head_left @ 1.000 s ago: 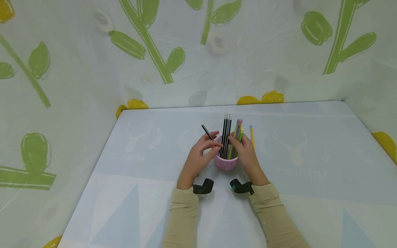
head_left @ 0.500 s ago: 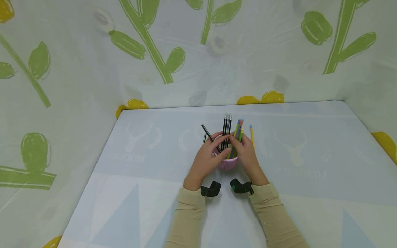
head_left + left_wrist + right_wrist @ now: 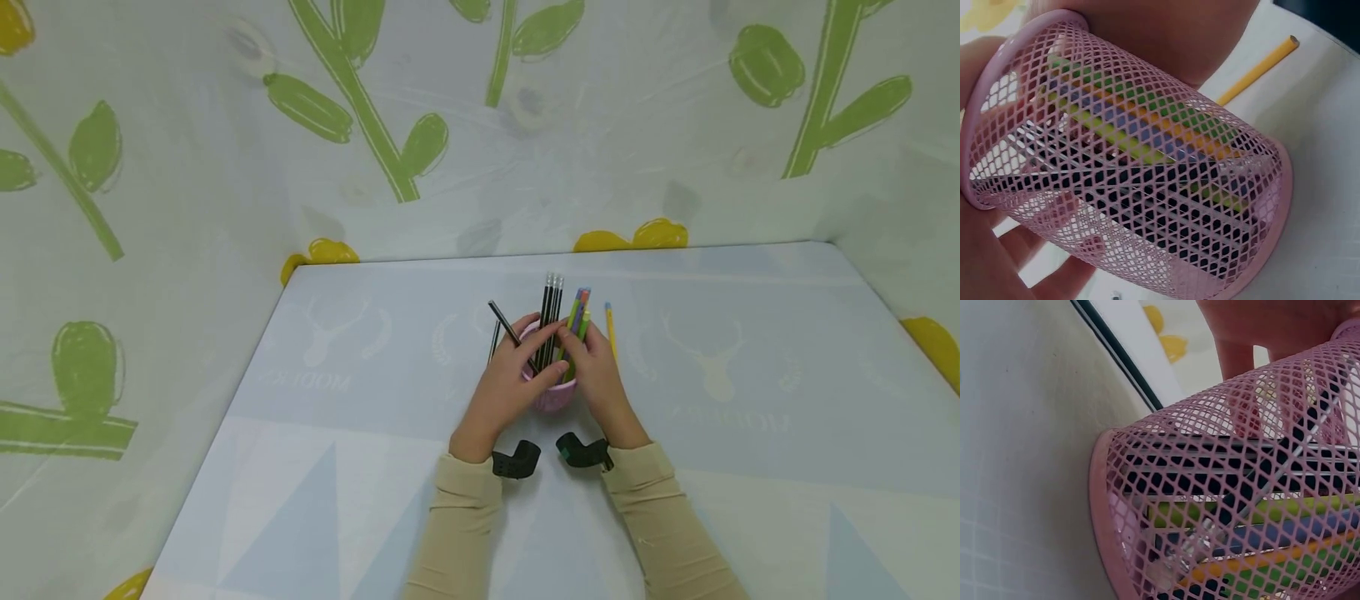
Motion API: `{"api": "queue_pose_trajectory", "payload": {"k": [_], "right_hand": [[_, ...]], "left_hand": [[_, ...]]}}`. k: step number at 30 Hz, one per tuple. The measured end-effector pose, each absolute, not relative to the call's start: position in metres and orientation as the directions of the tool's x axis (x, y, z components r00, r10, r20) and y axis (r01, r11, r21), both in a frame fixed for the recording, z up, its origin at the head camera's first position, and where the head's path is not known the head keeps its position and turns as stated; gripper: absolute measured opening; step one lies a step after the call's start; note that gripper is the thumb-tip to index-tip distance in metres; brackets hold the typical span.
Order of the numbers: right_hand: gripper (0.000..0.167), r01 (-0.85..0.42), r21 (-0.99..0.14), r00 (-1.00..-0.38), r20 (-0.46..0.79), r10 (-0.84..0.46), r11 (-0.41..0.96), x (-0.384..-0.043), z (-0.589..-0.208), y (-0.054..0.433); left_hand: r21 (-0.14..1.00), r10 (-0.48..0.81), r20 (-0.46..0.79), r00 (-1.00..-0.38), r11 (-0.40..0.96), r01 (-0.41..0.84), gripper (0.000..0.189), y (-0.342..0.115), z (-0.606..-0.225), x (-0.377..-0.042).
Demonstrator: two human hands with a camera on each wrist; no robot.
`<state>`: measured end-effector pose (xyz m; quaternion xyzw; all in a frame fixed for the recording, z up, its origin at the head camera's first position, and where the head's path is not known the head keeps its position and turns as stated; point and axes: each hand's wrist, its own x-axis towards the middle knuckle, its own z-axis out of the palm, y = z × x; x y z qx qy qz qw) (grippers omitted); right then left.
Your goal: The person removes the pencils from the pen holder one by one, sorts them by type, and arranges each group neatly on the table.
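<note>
A pink mesh pencil cup (image 3: 553, 400) stands between both hands. Several black pencils (image 3: 550, 304) with silver tops rise from it, and a bundle of coloured pencils (image 3: 579, 310) leans to the right side. One more black pencil (image 3: 503, 321) slants out to the left; through the mesh in the right wrist view, its silver ferrule (image 3: 1197, 542) lies near the bottom. My left hand (image 3: 498, 390) curls round the cup's left side, thumb at the front, some fingers behind. My right hand (image 3: 596, 377) holds the coloured pencils near the rim, thumb across them; its other fingers are mostly hidden.
On the table (image 3: 750, 358), a yellow pencil (image 3: 611, 329) with a blue end lies beyond my right hand. Another black pencil (image 3: 493, 342) lies partly hidden behind my left hand. A leaf-patterned curtain (image 3: 600, 167) hangs past the table's far edge.
My left hand has moved right and closed in round the cup, letting go of the slanting black pencil, which now leans in the cup. My right hand has barely moved.
</note>
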<state>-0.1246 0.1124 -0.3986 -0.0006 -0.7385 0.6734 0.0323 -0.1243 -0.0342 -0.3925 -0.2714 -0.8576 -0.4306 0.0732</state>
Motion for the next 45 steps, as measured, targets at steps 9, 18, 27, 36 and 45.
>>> {"api": "queue_pose_trajectory", "payload": {"k": [9, 18, 27, 36, 45], "right_hand": [[0.042, -0.145, -0.966, -0.972, 0.18, 0.153, 0.216, -0.124, -0.398, 0.111], [0.033, -0.305, -0.866, -0.879, 0.416, 0.233, 0.396, -0.125, -0.405, 0.109], [0.033, -0.317, -0.839, -0.912, 0.398, 0.101, 0.443, -0.124, -0.407, 0.128], [0.029, -0.394, -0.785, -0.81, 0.543, 0.224, 0.478, -0.126, -0.404, 0.132], [0.031, -0.394, -0.875, -0.835, 0.468, 0.289, 0.281, -0.119, -0.392, 0.136]], "left_hand": [[0.661, 0.43, 0.357, -0.829, 0.51, 0.55, 0.049, -0.034, -0.39, -0.126], [0.644, 0.424, 0.353, -0.834, 0.537, 0.545, 0.041, -0.036, -0.39, -0.125], [0.648, 0.402, 0.24, -0.884, 0.612, 0.454, 0.045, -0.035, -0.386, -0.121], [0.596, 0.382, 0.21, -0.9, 0.679, 0.427, 0.044, -0.032, -0.382, -0.118], [0.571, 0.358, 0.169, -0.918, 0.724, 0.388, 0.045, -0.029, -0.379, -0.115]]}}
